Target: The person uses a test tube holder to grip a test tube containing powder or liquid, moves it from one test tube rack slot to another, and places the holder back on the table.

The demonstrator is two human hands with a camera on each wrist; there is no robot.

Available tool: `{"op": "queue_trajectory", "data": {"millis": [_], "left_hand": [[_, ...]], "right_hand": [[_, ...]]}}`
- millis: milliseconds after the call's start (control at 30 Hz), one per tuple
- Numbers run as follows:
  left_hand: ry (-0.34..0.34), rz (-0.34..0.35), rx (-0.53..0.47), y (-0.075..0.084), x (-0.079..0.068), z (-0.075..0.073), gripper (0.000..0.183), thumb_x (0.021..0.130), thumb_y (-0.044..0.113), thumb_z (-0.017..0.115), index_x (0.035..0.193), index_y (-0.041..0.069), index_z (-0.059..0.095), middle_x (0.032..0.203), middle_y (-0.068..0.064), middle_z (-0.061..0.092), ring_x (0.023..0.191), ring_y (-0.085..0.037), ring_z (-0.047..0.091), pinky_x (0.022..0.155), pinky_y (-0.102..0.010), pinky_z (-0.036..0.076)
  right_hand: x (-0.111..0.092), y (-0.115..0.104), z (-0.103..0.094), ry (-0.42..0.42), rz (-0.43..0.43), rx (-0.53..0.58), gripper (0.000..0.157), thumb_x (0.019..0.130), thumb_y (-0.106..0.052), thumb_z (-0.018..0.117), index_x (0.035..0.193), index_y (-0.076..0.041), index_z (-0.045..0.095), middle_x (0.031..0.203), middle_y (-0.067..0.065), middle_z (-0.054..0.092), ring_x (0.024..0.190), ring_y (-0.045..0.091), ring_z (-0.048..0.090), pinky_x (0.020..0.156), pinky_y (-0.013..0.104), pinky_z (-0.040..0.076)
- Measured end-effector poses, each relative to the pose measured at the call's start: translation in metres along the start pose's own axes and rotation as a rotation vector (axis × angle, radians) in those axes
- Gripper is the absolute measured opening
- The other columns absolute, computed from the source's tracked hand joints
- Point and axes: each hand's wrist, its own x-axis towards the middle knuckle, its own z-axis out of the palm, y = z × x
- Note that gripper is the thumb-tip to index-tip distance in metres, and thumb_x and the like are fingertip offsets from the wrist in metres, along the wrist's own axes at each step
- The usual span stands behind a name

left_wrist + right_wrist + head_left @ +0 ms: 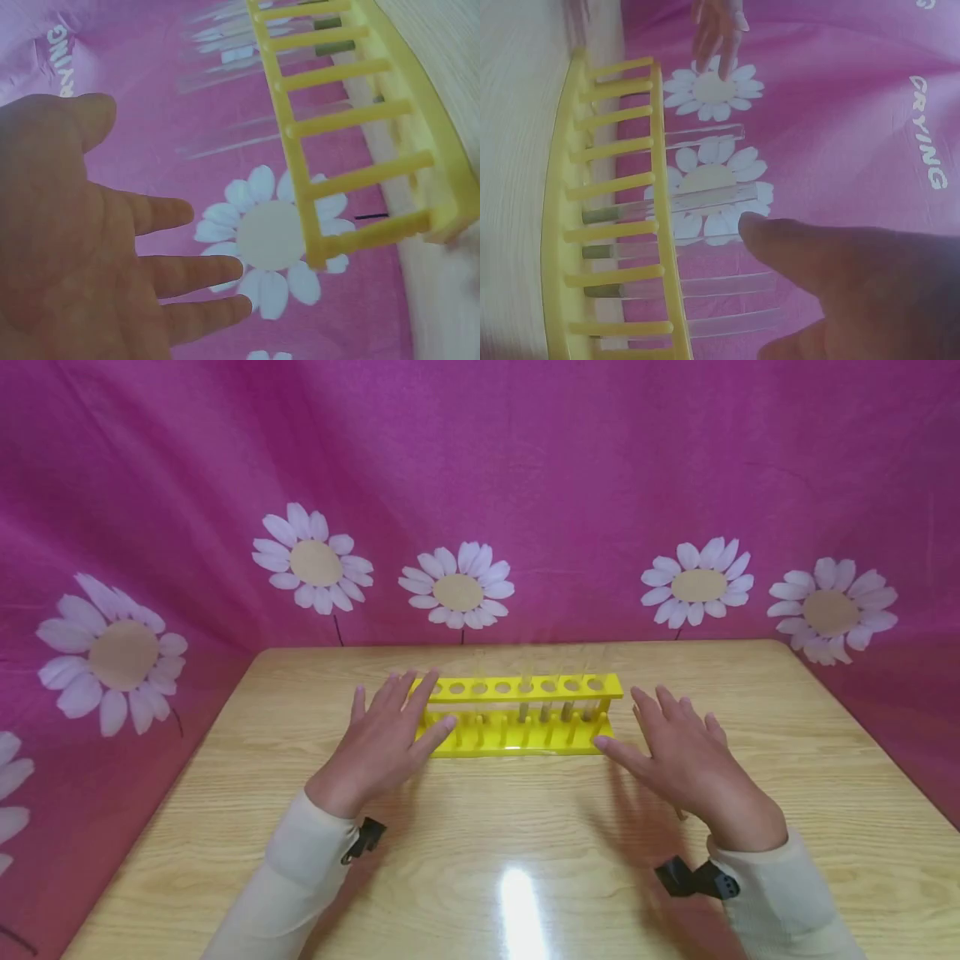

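Note:
A yellow test tube rack [517, 745] stands on the wooden table, with a row of holes on top and pegs along its front. Several clear test tubes [727, 285] stand in it, mostly toward its right half; some hold a little dark greenish matter at the bottom. My left hand [378, 739] is at the rack's left end, fingers spread and straight, overlapping its corner in the head view. At the right end hovers my right hand [686, 760], its fingers extended and thumb pointing at the rack's lower corner. Neither hand holds anything.
Behind the wooden table [480, 827] hangs a magenta cloth [570, 485] printed with large white daisies. Dark wrist devices [697, 878] sit at both cuffs. Light glares off the tabletop near the front.

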Motion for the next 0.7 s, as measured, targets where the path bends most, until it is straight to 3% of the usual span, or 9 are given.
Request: {"op": "queue_trajectory", "data": {"millis": [267, 567, 700], "left_hand": [[0.094, 0.003, -0.080, -0.012, 0.011, 0.006, 0.068, 0.087, 0.058, 0.038, 0.143, 0.024, 0.021, 0.144, 0.000, 0.029, 0.131, -0.021, 0.025, 0.106, -0.048, 0.017], [0.021, -0.080, -0.240, -0.028, 0.018, 0.012, 0.070, 0.085, 0.064, 0.034, 0.143, 0.029, 0.018, 0.145, 0.002, 0.025, 0.131, -0.021, 0.026, 0.102, -0.051, 0.029], [0.007, -0.102, -0.312, -0.033, 0.021, 0.016, 0.069, 0.085, 0.064, 0.035, 0.143, 0.031, 0.018, 0.145, 0.003, 0.024, 0.131, -0.021, 0.025, 0.102, -0.050, 0.029]], "right_hand": [[0.005, 0.006, 0.000, -0.006, 0.018, -0.003, 0.100, 0.077, -0.073, 0.039, 0.144, -0.003, 0.013, 0.144, 0.030, 0.012, 0.128, 0.051, 0.008, 0.097, 0.067, 0.002], [0.007, 0.012, 0.001, 0.004, 0.008, -0.007, 0.099, 0.078, -0.071, 0.041, 0.142, 0.001, 0.017, 0.141, 0.031, 0.020, 0.126, 0.049, 0.016, 0.096, 0.067, 0.010], [0.009, 0.014, 0.001, 0.004, 0.009, -0.013, 0.099, 0.078, -0.070, 0.041, 0.141, 0.002, 0.017, 0.140, 0.031, 0.021, 0.126, 0.049, 0.018, 0.096, 0.066, 0.013]]}}
